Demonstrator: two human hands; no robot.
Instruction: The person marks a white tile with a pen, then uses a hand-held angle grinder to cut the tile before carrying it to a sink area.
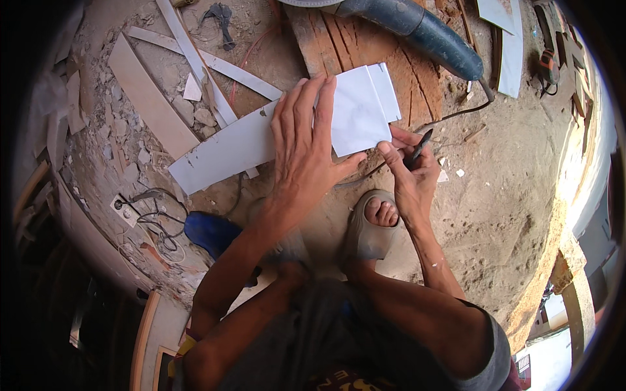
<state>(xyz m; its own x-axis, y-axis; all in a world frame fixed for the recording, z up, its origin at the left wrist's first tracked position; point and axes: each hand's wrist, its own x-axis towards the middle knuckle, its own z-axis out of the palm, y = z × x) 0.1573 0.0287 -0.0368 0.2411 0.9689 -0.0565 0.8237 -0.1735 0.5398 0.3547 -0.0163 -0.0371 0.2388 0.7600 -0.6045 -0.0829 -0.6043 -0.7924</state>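
The scene is viewed from above, through the left of two fisheye cameras worn side by side on the person's head and angled steeply downward at the ground. The left hand and the right hand are shown at close range just above the middle, with the legs framed below.

Seeing dark grey loose-legged shorts, dark top with yellowish print, chunky taupe open-toe slides. Left hand, right hand bare. Pale specks, right forearm.
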